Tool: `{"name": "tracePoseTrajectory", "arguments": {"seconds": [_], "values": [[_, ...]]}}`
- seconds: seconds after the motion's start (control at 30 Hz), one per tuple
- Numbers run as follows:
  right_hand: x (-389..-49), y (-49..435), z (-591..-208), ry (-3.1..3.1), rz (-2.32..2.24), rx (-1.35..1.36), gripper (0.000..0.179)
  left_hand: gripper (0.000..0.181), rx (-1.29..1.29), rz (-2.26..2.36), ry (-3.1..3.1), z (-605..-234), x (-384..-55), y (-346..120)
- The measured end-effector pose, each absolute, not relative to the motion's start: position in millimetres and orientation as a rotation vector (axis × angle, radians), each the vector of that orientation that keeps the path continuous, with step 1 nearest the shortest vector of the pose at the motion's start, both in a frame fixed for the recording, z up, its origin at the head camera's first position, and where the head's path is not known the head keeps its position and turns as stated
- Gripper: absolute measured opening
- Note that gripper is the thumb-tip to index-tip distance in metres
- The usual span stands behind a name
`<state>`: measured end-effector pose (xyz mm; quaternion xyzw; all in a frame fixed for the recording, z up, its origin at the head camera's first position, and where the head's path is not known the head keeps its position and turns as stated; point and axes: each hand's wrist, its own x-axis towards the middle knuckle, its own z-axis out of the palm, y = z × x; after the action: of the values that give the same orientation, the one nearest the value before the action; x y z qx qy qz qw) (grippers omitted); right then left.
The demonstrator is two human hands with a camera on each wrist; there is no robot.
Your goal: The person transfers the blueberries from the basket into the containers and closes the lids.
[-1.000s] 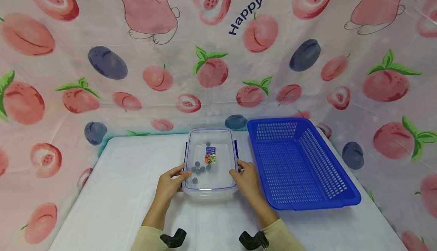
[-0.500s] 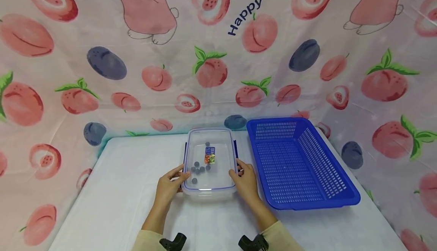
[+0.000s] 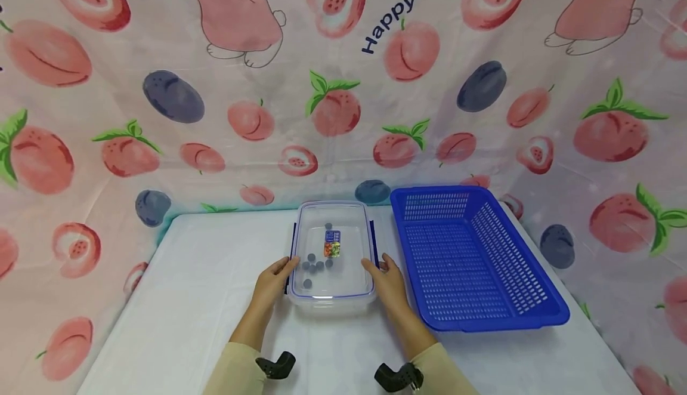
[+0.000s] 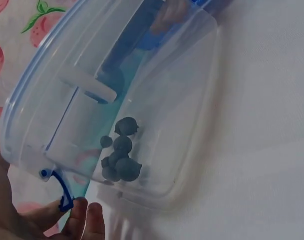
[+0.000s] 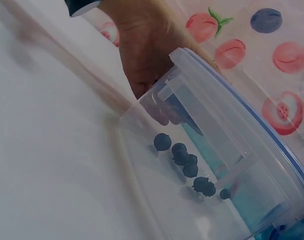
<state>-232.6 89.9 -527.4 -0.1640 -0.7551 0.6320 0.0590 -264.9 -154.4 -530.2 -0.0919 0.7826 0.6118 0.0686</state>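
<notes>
A clear food storage box (image 3: 349, 278) with a blue-edged lid stands on the white table, its lid on. Inside lie several dark blueberries (image 4: 128, 169), seen through the plastic in all views. My left hand (image 3: 268, 284) holds the box's left side, thumb on the lid's edge and fingertips at a blue latch (image 4: 67, 201), which swings outward from the wall. On the right side, my right hand (image 3: 390, 287) holds the box with its thumb on the lid's edge. The fingers by the right latch (image 3: 374, 237) are partly hidden; the right wrist view shows them behind the wall.
To the right stands a blue perforated plastic basket (image 3: 456, 269), close to my right forearm. A fruit-printed cloth (image 3: 333, 162) hangs behind the table (image 3: 214, 275). A small colourful label (image 3: 332, 244) is on the lid.
Both thumbs have slid a little forward along the lid's edges. My left fingers have shifted, leaving more of the left latch in sight. The box and basket stay in place.
</notes>
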Motion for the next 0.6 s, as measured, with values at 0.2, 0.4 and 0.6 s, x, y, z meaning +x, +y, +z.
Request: {"name": "tracePoseTrajectory", "arguments": {"seconds": [0.2, 0.4, 0.6], "values": [[-235, 92, -529, -2.235, 2.074, -0.521, 0.071, 0.081, -0.299, 1.853, 2.361, -528, -267, -149], [-237, 91, -529, -2.145, 2.102, -0.571, 0.071, 0.083, -0.328, 1.835, 2.427, -522, -266, -147], [-236, 90, -527, -2.143, 2.004, -0.596, 0.070, 0.079, -0.336, 1.841, 2.523, -519, -263, -145]]}}
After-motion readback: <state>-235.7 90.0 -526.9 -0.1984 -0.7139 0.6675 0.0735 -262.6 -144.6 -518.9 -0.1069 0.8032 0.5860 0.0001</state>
